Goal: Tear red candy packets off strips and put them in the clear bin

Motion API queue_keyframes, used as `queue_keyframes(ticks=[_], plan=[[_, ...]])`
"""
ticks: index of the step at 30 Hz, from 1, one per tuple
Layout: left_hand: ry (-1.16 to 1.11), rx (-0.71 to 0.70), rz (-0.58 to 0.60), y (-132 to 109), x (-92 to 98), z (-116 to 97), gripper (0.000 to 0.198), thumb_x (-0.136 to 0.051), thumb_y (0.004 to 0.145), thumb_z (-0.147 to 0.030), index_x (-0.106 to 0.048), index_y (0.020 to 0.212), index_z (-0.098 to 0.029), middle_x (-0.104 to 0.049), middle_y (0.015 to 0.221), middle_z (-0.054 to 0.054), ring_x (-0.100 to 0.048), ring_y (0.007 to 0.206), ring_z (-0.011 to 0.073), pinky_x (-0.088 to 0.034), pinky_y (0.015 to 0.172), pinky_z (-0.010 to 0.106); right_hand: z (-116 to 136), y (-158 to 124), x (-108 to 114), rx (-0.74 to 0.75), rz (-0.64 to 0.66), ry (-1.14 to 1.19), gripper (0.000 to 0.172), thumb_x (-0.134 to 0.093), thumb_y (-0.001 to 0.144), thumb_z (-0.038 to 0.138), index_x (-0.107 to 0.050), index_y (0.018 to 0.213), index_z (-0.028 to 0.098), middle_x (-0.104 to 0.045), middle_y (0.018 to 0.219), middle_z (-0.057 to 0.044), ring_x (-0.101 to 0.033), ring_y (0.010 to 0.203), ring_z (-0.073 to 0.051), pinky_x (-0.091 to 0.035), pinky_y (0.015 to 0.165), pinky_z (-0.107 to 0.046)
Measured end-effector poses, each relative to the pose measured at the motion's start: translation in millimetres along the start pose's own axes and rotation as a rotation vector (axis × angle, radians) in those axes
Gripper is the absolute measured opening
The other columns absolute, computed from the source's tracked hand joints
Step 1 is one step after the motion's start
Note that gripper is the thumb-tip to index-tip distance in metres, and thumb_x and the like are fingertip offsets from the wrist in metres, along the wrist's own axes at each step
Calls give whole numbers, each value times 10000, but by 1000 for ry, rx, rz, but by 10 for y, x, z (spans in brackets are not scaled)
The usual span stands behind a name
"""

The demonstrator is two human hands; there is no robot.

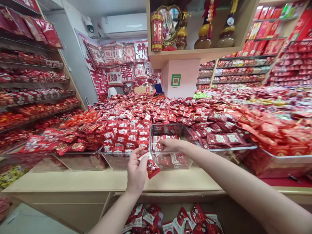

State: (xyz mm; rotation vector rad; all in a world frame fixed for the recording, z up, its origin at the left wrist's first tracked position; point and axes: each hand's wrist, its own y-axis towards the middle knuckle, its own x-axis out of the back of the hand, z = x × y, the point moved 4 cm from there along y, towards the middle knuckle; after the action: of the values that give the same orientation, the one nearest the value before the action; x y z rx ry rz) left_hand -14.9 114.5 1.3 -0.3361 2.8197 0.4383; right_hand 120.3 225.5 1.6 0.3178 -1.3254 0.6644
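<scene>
Above the counter (73,182), the left hand (136,170) pinches red-and-white packets (151,167) — the right hand (170,144) reaches into the clear bin (168,124), its finger grip impossible to tell.

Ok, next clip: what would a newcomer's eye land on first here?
Red packets heaped in clear bins cover the whole counter, back to the far shelves. At front centre the left hand pinches a few red-and-white packets, while the right hand reaches into a half-empty clear bin. A heart-shaped gold frame sits on the shelf above.
</scene>
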Motion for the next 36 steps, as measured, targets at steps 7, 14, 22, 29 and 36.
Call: queue_keyframes(ticks=[7,14,22,29,36], plan=[[-17,-18,46,-17,-23,-16,273,-557,727,-242,-476,983,-197,-616,909,62,-625,806,192,-500,689,309,106,-185,328,45,-475,141,122,-527,716,272,-525,665,161,-558,611,1,-449,533,-87,-299,494,-193],[51,-132,41,-137,-81,-100,262,-569,729,-247,-482,973,-212,-615,910,40,-600,845,164,-488,722,273,617,-970,196,17,-689,526,256,-532,711,428,-525,765,178,-563,566,9,-475,482,-95,-324,459,-200],[134,18,218,-279,-233,-62,275,-577,721,-229,-468,973,-205,-617,868,32,-603,766,154,-486,656,256,609,-1134,-350,43,-548,1226,262,-626,635,384,-472,709,185,-585,633,4,-565,567,-128,-430,524,-242],[142,43,255,-249,-248,-12,237,-609,687,-213,-488,890,-187,-621,752,0,-578,655,124,-465,596,227,592,-1171,-422,19,-526,1442,312,-645,624,383,-494,809,182,-572,653,10,-541,561,-110,-441,506,-242],[129,68,290,-280,-251,2,248,-574,723,-236,-462,939,-188,-601,782,11,-562,675,128,-459,632,250,603,-1138,-478,-11,-515,1362,289,-587,664,435,-508,746,169,-559,605,6,-506,503,-105,-414,466,-238]])
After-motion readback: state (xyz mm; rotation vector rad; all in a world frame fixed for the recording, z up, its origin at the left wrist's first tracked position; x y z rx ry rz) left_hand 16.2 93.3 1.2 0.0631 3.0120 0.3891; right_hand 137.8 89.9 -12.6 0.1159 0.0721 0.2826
